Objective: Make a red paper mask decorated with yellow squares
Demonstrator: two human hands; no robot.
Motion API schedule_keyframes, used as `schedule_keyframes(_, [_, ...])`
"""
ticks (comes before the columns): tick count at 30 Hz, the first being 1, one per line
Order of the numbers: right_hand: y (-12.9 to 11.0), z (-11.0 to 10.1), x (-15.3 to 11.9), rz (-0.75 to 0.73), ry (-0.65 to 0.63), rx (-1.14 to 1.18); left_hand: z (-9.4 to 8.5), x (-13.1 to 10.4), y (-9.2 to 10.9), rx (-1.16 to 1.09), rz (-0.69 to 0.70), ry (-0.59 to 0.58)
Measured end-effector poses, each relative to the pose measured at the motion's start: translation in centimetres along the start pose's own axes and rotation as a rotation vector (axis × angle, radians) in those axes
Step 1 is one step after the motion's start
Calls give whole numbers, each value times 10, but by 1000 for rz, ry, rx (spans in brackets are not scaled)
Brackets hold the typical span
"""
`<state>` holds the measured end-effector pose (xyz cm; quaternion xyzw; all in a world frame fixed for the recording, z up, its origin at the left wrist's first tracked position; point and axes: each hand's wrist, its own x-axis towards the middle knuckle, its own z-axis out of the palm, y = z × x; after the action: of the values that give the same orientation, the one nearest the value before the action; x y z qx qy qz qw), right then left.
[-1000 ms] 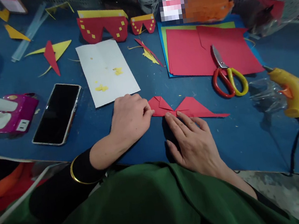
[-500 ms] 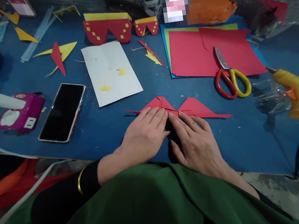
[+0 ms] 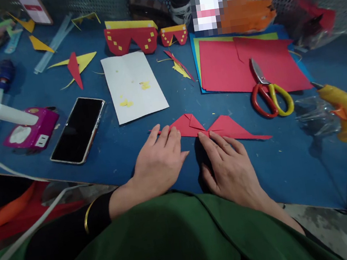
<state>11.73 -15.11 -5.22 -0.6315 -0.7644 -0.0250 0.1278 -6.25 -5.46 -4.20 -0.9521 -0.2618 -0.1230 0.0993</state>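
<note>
A folded piece of red paper (image 3: 229, 127) lies on the blue table in front of me, with two raised peaks and long thin tips at both ends. My left hand (image 3: 158, 160) rests palm down at its left part, fingers stretched over the lower edge. Near the middle and right, my right hand (image 3: 228, 161) lies flat, its fingertips pressing the lower edge. Neither hand grips anything. Above my hands is a white sheet (image 3: 135, 88) with small yellow paper bits on it.
Scissors (image 3: 266, 91) lie on red sheets (image 3: 219, 63) at right, beside a yellow glue gun (image 3: 345, 112). At left are a phone (image 3: 78, 130) and a purple power socket (image 3: 36, 128). Red-and-yellow paper masks (image 3: 131, 37) stand at the back, near paper scraps (image 3: 75, 70).
My left hand has slid left along the folded red paper, away from my right hand, uncovering its left peak. My right hand stays pressed in place. The view has shifted slightly.
</note>
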Motion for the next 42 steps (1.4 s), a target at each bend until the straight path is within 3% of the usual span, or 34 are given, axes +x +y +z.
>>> schedule_keyframes(9, [-1, 0, 0, -14, 9, -30, -13, -24, -23, 36, -185, -97])
schedule_keyframes(12, [-2, 1, -1, -16, 6, -36, -16, -26, -23, 20, -239, -52])
schedule_keyframes(14, [-2, 1, -1, -19, 1, -41, -13, -23, -18, -26, -192, 21])
schedule_keyframes(16, [-4, 1, -1, -19, -3, -47, -7, -17, -11, -120, -46, 52])
schedule_keyframes(19, [-5, 2, 0, -3, -6, -41, 4, -9, -1, -262, 137, -42])
schedule_keyframes(24, [0, 1, -10, 39, 28, -23, 9, -7, 1, -292, 151, -134])
schedule_keyframes(29, [8, -3, -27, 123, 50, -100, 6, -6, -1, -306, 151, -92])
schedule_keyframes(35, [13, -6, -26, 94, 68, -144, 7, 7, -1, -242, 176, -70])
schedule_keyframes(42, [40, -11, -36, 219, 86, -268, 5, 13, -2, -195, 230, -92])
